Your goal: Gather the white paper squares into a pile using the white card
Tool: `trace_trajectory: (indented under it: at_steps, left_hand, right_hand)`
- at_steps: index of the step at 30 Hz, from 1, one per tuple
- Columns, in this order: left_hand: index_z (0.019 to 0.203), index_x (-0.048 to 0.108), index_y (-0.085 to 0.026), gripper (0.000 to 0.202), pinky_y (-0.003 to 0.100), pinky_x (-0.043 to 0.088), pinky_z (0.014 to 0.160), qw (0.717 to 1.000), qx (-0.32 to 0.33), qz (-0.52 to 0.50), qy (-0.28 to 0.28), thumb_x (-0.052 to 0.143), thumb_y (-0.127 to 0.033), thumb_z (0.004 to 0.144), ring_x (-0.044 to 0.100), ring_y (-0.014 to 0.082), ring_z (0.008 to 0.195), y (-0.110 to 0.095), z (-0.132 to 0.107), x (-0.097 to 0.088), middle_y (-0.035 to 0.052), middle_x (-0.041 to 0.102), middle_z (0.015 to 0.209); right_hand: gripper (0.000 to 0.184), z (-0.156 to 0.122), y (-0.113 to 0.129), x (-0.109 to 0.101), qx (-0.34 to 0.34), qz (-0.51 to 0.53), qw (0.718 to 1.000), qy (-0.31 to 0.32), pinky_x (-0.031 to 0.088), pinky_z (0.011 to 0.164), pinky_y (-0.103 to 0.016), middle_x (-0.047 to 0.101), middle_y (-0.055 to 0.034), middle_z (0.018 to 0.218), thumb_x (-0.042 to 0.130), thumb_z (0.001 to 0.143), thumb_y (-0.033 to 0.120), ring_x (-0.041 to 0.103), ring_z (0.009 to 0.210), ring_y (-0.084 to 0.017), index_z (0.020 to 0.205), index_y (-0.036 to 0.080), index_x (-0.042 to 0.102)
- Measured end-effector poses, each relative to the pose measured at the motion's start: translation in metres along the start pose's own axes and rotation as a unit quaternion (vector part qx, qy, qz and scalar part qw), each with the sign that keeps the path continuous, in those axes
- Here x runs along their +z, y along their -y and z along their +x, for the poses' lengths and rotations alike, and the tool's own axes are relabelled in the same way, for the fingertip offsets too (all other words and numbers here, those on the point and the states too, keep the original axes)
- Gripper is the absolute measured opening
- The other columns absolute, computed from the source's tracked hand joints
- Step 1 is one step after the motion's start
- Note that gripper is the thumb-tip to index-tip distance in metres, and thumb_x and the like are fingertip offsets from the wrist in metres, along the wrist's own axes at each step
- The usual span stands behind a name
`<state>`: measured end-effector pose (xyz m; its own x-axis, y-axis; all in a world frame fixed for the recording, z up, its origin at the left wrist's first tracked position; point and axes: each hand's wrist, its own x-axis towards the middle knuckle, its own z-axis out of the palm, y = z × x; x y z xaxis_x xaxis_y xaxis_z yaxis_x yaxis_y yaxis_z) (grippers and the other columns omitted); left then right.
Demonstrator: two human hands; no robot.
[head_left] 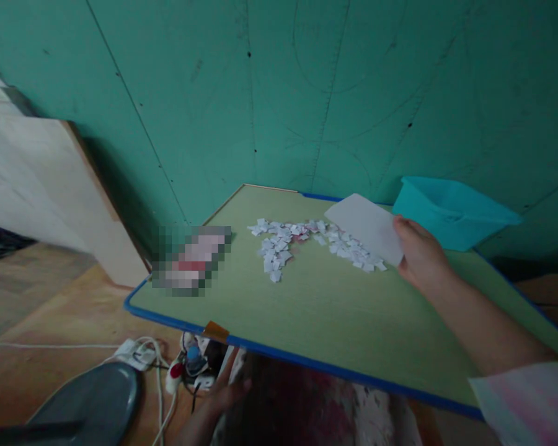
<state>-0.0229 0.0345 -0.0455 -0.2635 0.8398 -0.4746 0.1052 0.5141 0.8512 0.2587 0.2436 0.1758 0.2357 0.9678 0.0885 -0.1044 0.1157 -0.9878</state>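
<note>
A white card (pixel 367 226) is gripped at its right edge by my right hand (pixel 421 251). It is held tilted over the right part of a pile of small white paper pieces (pixel 274 248), which lie scattered in an arch on the pale green table (pixel 316 316). A pinkish patch shows among the pieces. My left hand (pixel 221 396) is low, below the table's front edge, its visible fingers apart. Some of it is dim and blurred. Just behind my right hand stands a turquoise bin (pixel 451 210).
At the table's left end lies a pixelated pink and white item (pixel 193 260). The table has a blue rim (pixel 307 359) and backs onto a green wall (pixel 270 93). Power strips with cables (pixel 137 354) and a grey stool (pixel 93 402) are at lower left. A board (pixel 88 186) leans at left.
</note>
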Motion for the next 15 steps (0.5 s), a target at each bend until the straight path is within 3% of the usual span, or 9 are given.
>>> trace_trajectory:
  at_steps: [3,6,10,13,15]
  left_hand:
    - [0.123,0.051,-0.016,0.087,0.042,0.036,0.104,1.000,0.019,0.008,0.009,0.064,-0.061,0.049,0.045,0.0326,0.125,-0.009,-0.006,0.001,0.0113,0.070,0.113]
    - [0.122,0.053,-0.016,0.083,0.044,0.037,0.103,1.000,0.018,0.019,0.005,0.065,-0.058,0.051,0.044,0.0342,0.126,-0.014,-0.010,-0.002,0.0136,0.069,0.112]
    - [0.113,0.057,-0.018,0.072,0.044,0.038,0.103,0.999,0.019,0.044,-0.010,0.064,-0.055,0.052,0.044,0.0350,0.125,-0.009,-0.009,-0.008,0.0140,0.069,0.113]
    - [0.110,0.057,-0.021,0.069,0.041,0.036,0.105,0.999,0.018,0.048,-0.011,0.063,-0.056,0.051,0.043,0.0328,0.127,-0.005,-0.006,-0.011,0.0114,0.067,0.117]
    - [0.109,0.057,-0.022,0.067,0.040,0.038,0.103,0.999,0.015,0.044,-0.003,0.062,-0.057,0.052,0.045,0.0323,0.125,-0.004,-0.004,-0.011,0.0111,0.066,0.119]
  right_hand:
    - [0.003,0.002,0.004,0.022,0.022,0.028,0.999,0.022,0.046,0.051,-0.024,0.058,0.0024,0.062,0.048,0.080,0.019,0.057,0.055,-0.012,0.080,0.020,0.050]
    - [0.015,0.004,0.000,0.032,0.036,0.048,0.996,0.064,0.047,0.054,-0.024,0.060,0.0030,0.069,0.051,0.073,0.012,0.057,0.060,-0.011,0.085,0.020,0.052]
    - [0.029,0.006,-0.018,0.021,0.003,-0.030,0.995,0.090,0.046,0.054,-0.025,0.059,0.0037,0.074,0.057,0.065,0.012,0.056,0.064,-0.013,0.091,0.022,0.051]
    - [0.037,0.007,-0.026,0.010,-0.063,-0.138,0.981,0.119,0.043,0.052,-0.026,0.057,0.0027,0.073,0.058,0.067,0.019,0.055,0.061,-0.014,0.102,0.023,0.048]
    - [0.039,0.007,-0.026,0.007,-0.075,-0.151,0.975,0.144,0.042,0.050,-0.027,0.058,0.0021,0.072,0.055,0.069,0.021,0.055,0.058,-0.015,0.107,0.023,0.046]
